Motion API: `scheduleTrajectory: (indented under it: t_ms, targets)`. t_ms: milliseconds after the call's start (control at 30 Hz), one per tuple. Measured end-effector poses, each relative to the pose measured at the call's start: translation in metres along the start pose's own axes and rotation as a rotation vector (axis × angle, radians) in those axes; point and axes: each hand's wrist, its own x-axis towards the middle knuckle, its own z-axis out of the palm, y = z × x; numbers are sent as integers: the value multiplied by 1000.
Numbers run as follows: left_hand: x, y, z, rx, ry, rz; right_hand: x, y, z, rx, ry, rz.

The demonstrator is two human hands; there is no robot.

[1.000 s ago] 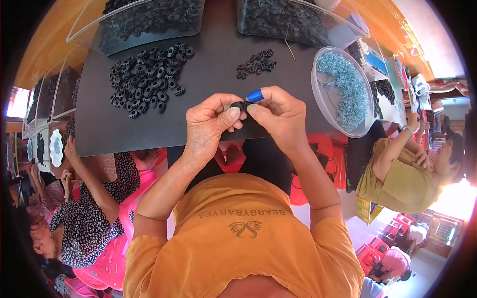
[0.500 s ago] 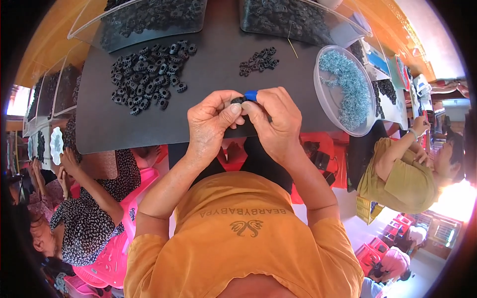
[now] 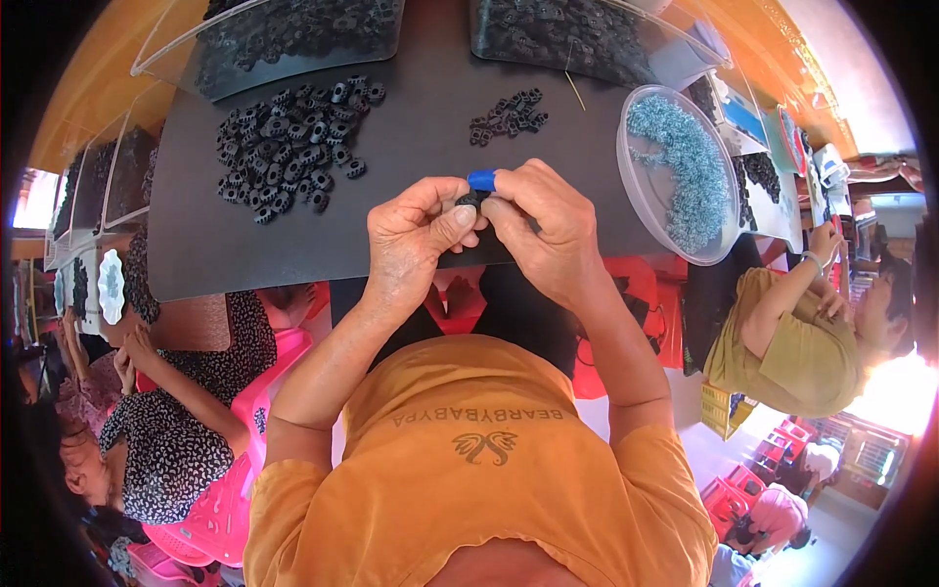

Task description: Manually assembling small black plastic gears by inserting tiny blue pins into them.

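My left hand (image 3: 411, 235) pinches a small black plastic part (image 3: 472, 199) between thumb and fingertips, just above the table's near edge. Closed in against the same part is my right hand (image 3: 550, 220), its index finger wrapped in blue tape (image 3: 481, 181) and lying over the top. Fingers hide most of the part. Farther off to the left lies a large pile of black oval parts (image 3: 289, 147) with openings in them. A smaller cluster of little black pieces (image 3: 509, 117) sits straight beyond my hands.
A round clear tub (image 3: 641, 201) of tiny light-blue pieces stands at the right. Two clear bins (image 3: 303, 49) (image 3: 567, 39) of black parts line the far side. A thin yellowish stick (image 3: 575, 90) lies near the right bin. Co-workers sit left (image 3: 176, 440) and right (image 3: 792, 338).
My right hand has shifted slightly up, its taped index finger moving left over the black part. My left hand stays nearly still. The co-worker's hands at the left have moved closer together.
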Motion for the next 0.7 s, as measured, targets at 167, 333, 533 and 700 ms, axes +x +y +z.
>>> scheduleTrajectory:
  t_ms: [167,333,533,700]
  targets:
    - [-1,1,3,44,-3,11,0,1,-2,65,-31,216]
    - [-1,1,3,74,0,27,8,-3,-8,62,-116,308]
    - [-2,1,4,69,14,15,6,1,-4,-240,7,-59]
    - [-3,0,4,48,5,41,4,2,-4,-244,-65,-98]
